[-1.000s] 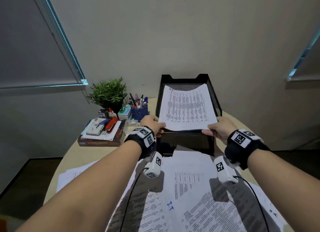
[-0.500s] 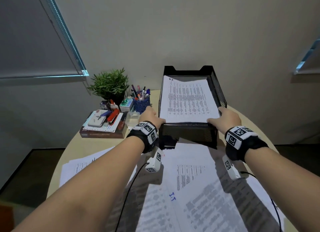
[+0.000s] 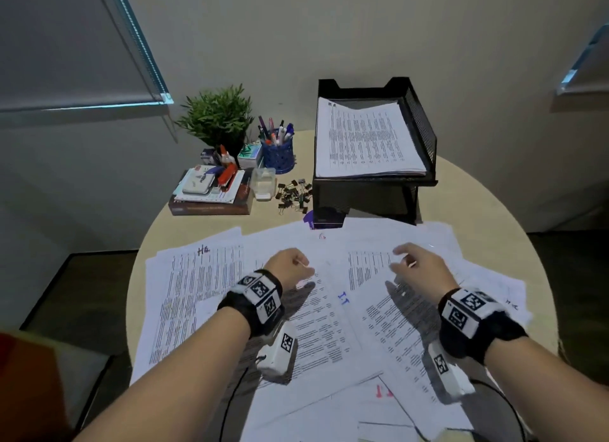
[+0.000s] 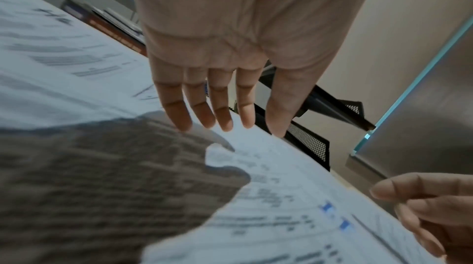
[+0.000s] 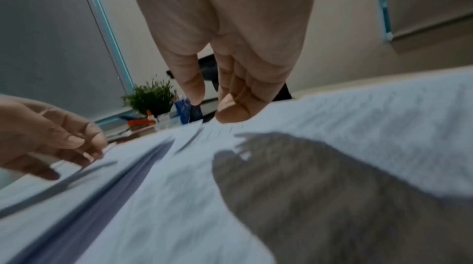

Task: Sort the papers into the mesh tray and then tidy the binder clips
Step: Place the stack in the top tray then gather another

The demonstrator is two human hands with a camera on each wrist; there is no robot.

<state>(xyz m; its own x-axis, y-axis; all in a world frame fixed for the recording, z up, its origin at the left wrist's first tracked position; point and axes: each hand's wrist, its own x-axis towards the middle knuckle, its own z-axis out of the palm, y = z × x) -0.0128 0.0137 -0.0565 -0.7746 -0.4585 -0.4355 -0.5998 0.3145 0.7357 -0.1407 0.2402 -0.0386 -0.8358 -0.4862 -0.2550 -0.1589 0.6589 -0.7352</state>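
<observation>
Now both hands hover empty over the loose papers (image 3: pixel 296 313) spread across the lower centre: left hand (image 3: pixel 290 267) with fingers straight, right hand (image 3: pixel 418 267) loosely relaxed. Upper right, the mesh tray (image 3: pixel 425 135) holds a stack; binder clips (image 3: pixel 295 194) lie just left of it, near the table's far edge.

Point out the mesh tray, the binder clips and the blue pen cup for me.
mesh tray (image 3: pixel 420 125): head view, on its right mesh wall.
binder clips (image 3: pixel 294 195): head view, middle of the loose pile.
blue pen cup (image 3: pixel 278 156): head view, on its front wall.
</observation>
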